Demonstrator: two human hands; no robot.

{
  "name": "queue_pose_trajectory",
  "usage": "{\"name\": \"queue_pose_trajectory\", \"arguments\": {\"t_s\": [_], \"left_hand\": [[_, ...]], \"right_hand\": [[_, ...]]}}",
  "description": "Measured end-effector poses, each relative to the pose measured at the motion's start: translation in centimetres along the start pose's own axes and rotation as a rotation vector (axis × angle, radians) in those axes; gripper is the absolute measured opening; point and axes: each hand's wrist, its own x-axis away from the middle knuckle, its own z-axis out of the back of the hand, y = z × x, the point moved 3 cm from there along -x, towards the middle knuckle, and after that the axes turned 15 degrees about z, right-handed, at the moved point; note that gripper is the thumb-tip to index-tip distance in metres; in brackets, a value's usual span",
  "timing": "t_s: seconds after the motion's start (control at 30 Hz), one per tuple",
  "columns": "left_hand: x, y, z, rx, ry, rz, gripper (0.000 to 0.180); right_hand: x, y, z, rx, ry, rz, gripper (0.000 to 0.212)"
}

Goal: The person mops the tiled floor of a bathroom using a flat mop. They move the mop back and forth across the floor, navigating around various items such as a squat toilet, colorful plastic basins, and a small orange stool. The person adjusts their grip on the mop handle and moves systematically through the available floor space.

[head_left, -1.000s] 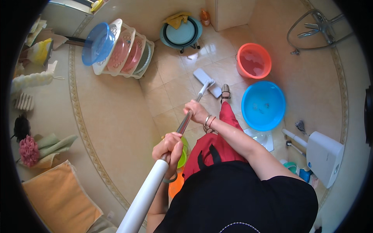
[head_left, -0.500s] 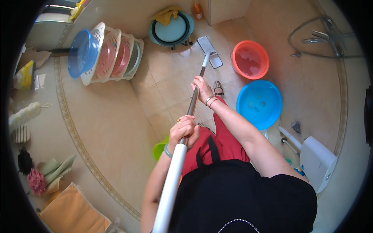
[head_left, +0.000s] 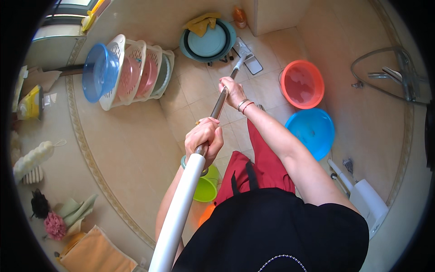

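I hold a long mop with both hands. My left hand [head_left: 205, 135] grips the pole where its thick white upper part [head_left: 179, 213] meets the thin metal shaft [head_left: 219, 105]. My right hand [head_left: 233, 91], with bangles on the wrist, grips the shaft farther down. The flat white mop head [head_left: 248, 60] lies on the beige tiled floor [head_left: 195, 86], right beside a teal basin [head_left: 209, 41] that holds a yellow cloth [head_left: 202, 25].
An orange basin [head_left: 302, 84] and a blue basin [head_left: 313, 131] stand on the floor at the right. A small green bucket [head_left: 205, 186] sits by my legs. Several tubs [head_left: 129, 71] lean in a row at the left wall. A white toilet [head_left: 368, 200] is at the lower right.
The mop head has slid away from me across the tiles toward the teal basin. Both arms have stretched forward along the pole.
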Motion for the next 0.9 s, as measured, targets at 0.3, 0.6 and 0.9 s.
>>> {"name": "queue_pose_trajectory", "arguments": {"t_s": [0.3,0.6,0.9], "left_hand": [[-1.5,-1.5,-0.7,-0.006,0.032,-0.026,0.036],[-4.2,-2.6,-3.9,-0.11,-0.105,-0.131,0.034],[-7.0,-2.7,-5.6,-0.074,-0.021,-0.062,0.035]], "right_hand": [[-1.8,2.0,-0.1,-0.043,-0.01,0.009,0.009],[-4.1,5.8,1.1,-0.11,0.061,0.04,0.011],[-7.3,8.1,3.1,0.046,-0.108,0.112,0.012]]}}
